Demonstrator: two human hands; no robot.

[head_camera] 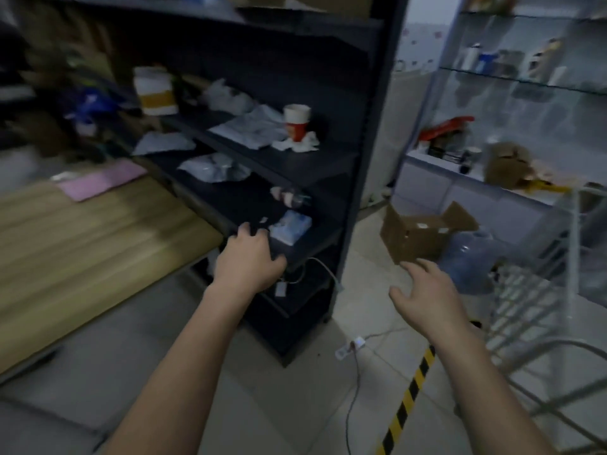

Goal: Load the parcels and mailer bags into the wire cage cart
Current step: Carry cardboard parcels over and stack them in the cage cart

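A dark shelving unit (315,162) fills the middle, with a wooden table (82,241) to its left and the wire cage cart (538,307) at the near right. An open cardboard box (417,241) sits on the floor further back. Grey mailer bags (213,167) lie on the middle shelves. A small pale parcel (290,226) lies on a lower shelf, just right of the left hand (248,261). That hand's fingers bend over the shelf's front edge, apart from the parcel; whether they grip anything is too dark to tell. The right hand (427,293) hovers over the floor, fingers spread, holding nothing.
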